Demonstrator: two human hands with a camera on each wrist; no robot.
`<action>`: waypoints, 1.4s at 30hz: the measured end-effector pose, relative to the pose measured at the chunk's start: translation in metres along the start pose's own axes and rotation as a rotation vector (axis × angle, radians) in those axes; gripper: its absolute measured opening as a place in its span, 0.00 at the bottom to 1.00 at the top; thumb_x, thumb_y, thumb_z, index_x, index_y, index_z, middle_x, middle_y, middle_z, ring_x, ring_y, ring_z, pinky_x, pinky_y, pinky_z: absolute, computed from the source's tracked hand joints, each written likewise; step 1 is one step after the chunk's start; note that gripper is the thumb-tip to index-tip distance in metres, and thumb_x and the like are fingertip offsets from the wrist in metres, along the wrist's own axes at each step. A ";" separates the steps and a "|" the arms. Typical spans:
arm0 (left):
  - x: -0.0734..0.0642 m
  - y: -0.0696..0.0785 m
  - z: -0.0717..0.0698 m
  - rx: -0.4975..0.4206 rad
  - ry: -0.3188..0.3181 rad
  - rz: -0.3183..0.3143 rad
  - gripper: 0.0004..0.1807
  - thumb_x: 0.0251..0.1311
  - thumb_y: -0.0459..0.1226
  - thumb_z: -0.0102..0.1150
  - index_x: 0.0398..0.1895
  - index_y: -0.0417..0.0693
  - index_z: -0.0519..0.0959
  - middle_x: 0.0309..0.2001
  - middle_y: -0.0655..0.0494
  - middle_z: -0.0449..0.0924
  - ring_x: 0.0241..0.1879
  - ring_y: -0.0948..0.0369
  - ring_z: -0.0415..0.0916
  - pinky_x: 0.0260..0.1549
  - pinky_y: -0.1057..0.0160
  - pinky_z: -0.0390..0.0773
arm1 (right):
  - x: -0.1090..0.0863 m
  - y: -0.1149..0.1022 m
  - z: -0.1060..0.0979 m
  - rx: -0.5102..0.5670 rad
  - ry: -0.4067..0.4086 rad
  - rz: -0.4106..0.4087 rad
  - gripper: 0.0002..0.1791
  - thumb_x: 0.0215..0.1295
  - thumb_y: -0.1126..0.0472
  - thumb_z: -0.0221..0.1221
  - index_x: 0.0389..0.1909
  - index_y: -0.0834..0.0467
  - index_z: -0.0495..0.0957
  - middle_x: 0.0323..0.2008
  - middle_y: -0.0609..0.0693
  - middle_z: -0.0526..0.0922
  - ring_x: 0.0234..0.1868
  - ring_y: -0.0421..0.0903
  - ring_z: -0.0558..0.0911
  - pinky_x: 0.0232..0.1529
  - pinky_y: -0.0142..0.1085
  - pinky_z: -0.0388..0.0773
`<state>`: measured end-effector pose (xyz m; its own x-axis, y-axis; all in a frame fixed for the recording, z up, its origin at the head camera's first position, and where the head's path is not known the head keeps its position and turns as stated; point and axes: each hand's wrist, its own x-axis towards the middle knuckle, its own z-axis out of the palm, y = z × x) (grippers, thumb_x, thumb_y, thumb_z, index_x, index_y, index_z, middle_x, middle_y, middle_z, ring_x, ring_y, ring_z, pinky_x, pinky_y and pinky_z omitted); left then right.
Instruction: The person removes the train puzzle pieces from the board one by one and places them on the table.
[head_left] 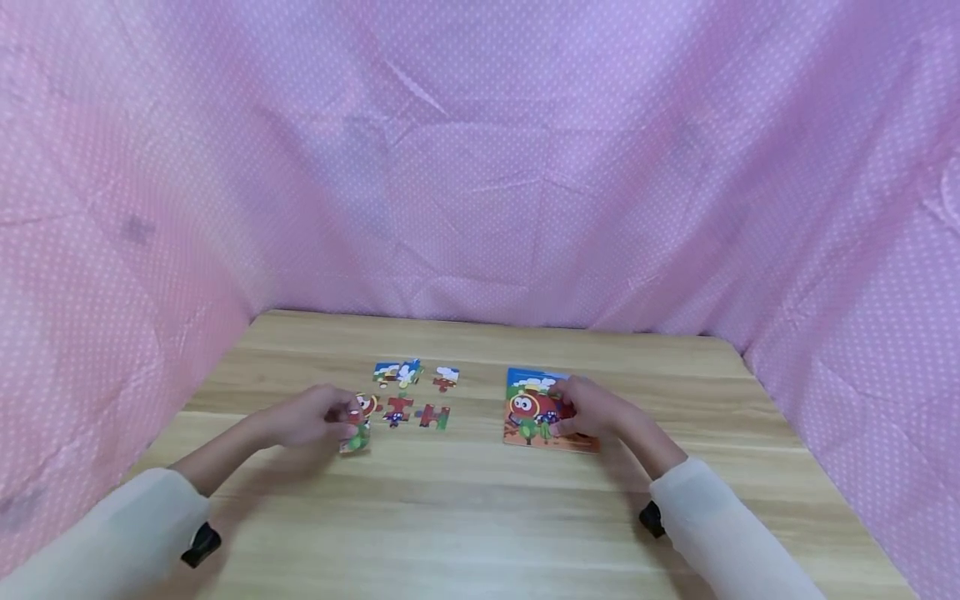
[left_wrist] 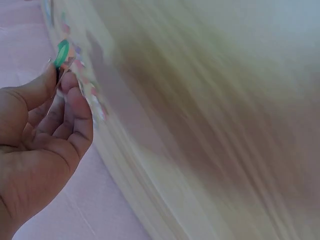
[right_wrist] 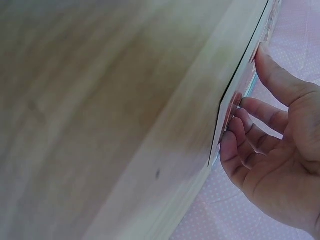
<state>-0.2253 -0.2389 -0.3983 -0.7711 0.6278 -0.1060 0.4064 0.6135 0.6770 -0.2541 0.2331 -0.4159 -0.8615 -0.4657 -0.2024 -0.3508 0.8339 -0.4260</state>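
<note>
My left hand [head_left: 322,417] pinches a jigsaw piece [head_left: 356,440] with green and orange on it, between thumb and fingertips. The same jigsaw piece [left_wrist: 62,53] shows its green patch beyond the thumb tip in the left wrist view. Right by those fingers is printed artwork with a big round eye [head_left: 366,403]. To the right, my right hand [head_left: 591,407] rests its fingertips on a square puzzle board [head_left: 525,435] printed with a red-headed cartoon figure. That hand hides the board's right part. In the right wrist view, thumb and bent fingers touch the board's face.
Several loose jigsaw pieces lie between the hands, among them a red piece [head_left: 397,408], a red-and-green piece [head_left: 433,416] and a cloud piece [head_left: 446,377]. The wooden table [head_left: 480,508] is bordered by a pink dotted curtain [head_left: 480,208] at the back and sides.
</note>
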 end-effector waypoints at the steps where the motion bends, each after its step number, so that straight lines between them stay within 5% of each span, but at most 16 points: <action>1: -0.004 -0.003 -0.002 0.004 -0.016 0.004 0.04 0.67 0.30 0.63 0.36 0.46 0.79 0.29 0.61 0.76 0.30 0.64 0.71 0.31 0.67 0.74 | 0.000 0.000 0.000 0.000 0.000 -0.002 0.35 0.63 0.51 0.72 0.65 0.64 0.74 0.47 0.53 0.79 0.48 0.49 0.75 0.57 0.51 0.76; 6: -0.011 -0.014 -0.007 0.042 -0.034 0.024 0.04 0.62 0.30 0.67 0.34 0.43 0.80 0.27 0.63 0.78 0.28 0.68 0.73 0.30 0.67 0.76 | 0.000 -0.001 -0.002 -0.015 0.002 -0.013 0.35 0.63 0.51 0.72 0.65 0.64 0.74 0.48 0.54 0.79 0.49 0.50 0.76 0.58 0.52 0.76; 17: 0.000 -0.017 -0.003 0.138 0.019 -0.024 0.12 0.51 0.32 0.78 0.30 0.46 0.79 0.26 0.62 0.75 0.28 0.66 0.72 0.29 0.68 0.75 | 0.000 -0.002 -0.003 -0.042 0.011 -0.016 0.35 0.63 0.50 0.72 0.65 0.65 0.74 0.48 0.54 0.79 0.49 0.50 0.76 0.57 0.52 0.76; 26: 0.009 -0.013 -0.005 0.105 0.008 -0.020 0.09 0.56 0.33 0.75 0.31 0.47 0.81 0.26 0.62 0.77 0.28 0.66 0.73 0.28 0.68 0.75 | -0.005 0.001 -0.001 -0.044 0.017 -0.005 0.35 0.63 0.47 0.71 0.66 0.59 0.75 0.52 0.54 0.77 0.50 0.50 0.75 0.59 0.53 0.76; 29: 0.022 0.001 -0.003 0.081 0.029 -0.026 0.06 0.60 0.33 0.71 0.33 0.48 0.81 0.27 0.61 0.77 0.28 0.63 0.72 0.27 0.67 0.75 | -0.007 0.004 -0.001 -0.043 0.013 -0.019 0.36 0.64 0.45 0.70 0.68 0.58 0.74 0.55 0.57 0.77 0.53 0.52 0.75 0.61 0.55 0.74; 32: 0.043 0.018 0.006 0.083 0.035 0.042 0.03 0.63 0.32 0.68 0.35 0.47 0.82 0.28 0.62 0.78 0.28 0.64 0.73 0.27 0.67 0.76 | -0.007 0.006 -0.002 -0.046 0.011 -0.019 0.36 0.64 0.43 0.69 0.68 0.56 0.74 0.57 0.57 0.76 0.55 0.53 0.75 0.62 0.56 0.73; 36: 0.076 0.044 0.024 0.075 0.014 0.143 0.03 0.64 0.33 0.68 0.34 0.48 0.82 0.27 0.64 0.79 0.26 0.67 0.73 0.26 0.68 0.75 | -0.006 0.008 -0.001 -0.040 0.003 -0.031 0.37 0.64 0.42 0.68 0.69 0.56 0.73 0.56 0.56 0.76 0.55 0.52 0.75 0.61 0.55 0.73; 42: 0.120 0.080 0.055 0.071 -0.024 0.160 0.03 0.65 0.35 0.68 0.35 0.51 0.83 0.29 0.65 0.79 0.29 0.66 0.75 0.31 0.67 0.77 | -0.006 0.009 0.000 -0.015 -0.008 -0.031 0.38 0.65 0.42 0.68 0.70 0.55 0.72 0.55 0.56 0.75 0.54 0.51 0.74 0.60 0.55 0.73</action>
<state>-0.2581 -0.0885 -0.3963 -0.6822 0.7309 -0.0192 0.5570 0.5365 0.6340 -0.2521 0.2428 -0.4189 -0.8471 -0.4939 -0.1961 -0.3829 0.8231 -0.4193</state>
